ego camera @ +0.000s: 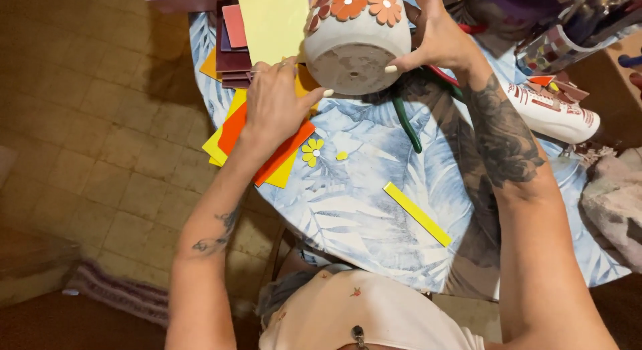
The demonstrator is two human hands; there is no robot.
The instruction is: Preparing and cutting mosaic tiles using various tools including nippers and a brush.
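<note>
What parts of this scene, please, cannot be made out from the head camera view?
- Flower pot: its top is cut off by the frame's upper edge.
- Orange sheet: partly hidden under the left hand.
- Green-handled tool: its head is hidden behind the pot and right hand.

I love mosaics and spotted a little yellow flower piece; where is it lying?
The small yellow flower lies on the leaf-patterned tablecloth, just right of the orange and yellow sheets under the left hand.

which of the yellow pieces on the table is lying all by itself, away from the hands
The long narrow yellow strip near the table's front edge. The other yellow sheets sit stacked under the left hand.
</note>
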